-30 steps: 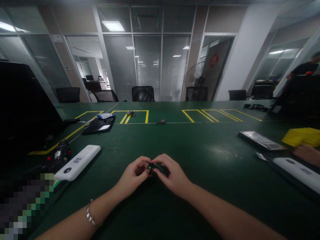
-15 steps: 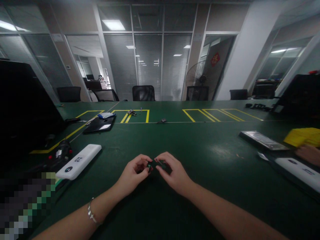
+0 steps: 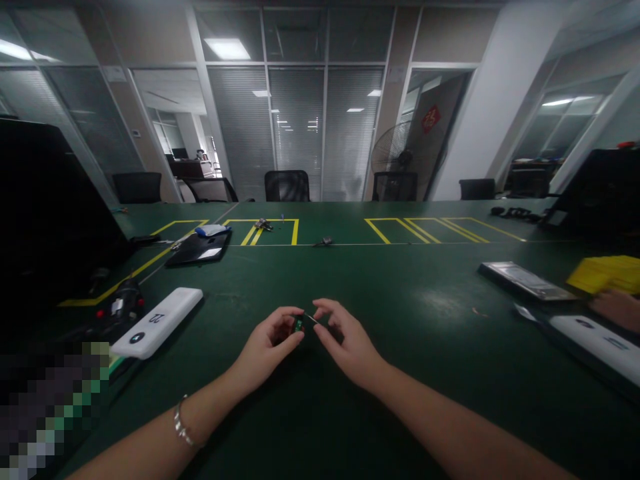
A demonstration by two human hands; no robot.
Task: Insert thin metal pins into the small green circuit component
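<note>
My left hand is closed in a pinch on a small green circuit board, which stands on edge between the thumb and fingers. Facing it, my right hand has its thumb and fingertips close around a thin, light, rod-like piece. That piece slants from the right fingertips towards the board; whether its end touches the board is too small to make out. Both hands are above the green table, near its front.
At left are a white device marked 22, a dark flat device and a black screen. A metal-cased drive, another white device and another person's hand by a yellow object are at right.
My right hand has shifted slightly, and the thin piece now shows between the hands. The left thumb has moved a little, leaving more of the green board visible.
</note>
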